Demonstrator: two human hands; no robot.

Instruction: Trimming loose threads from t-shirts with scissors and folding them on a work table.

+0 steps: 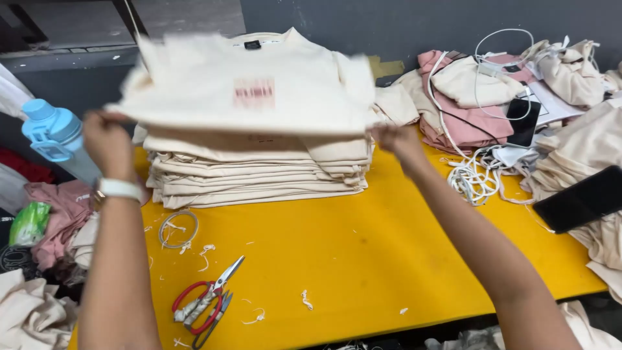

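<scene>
Both my hands hold up a folded cream T-shirt [253, 91] with a small red print, level above a stack of folded cream T-shirts [259, 175] on the yellow table [363, 259]. My left hand [107, 142] grips the shirt's left edge; a white band sits on that wrist. My right hand [395, 139] grips its right edge. The held shirt is blurred with motion and hides the top of the stack.
Red-handled scissors [204, 301], a clear tape ring [178, 228] and thread scraps lie near the table's front left. A blue bottle [55, 136] stands left. Pink and cream garments [466, 104], white cables [476, 175] and dark phones [580, 198] crowd the right side.
</scene>
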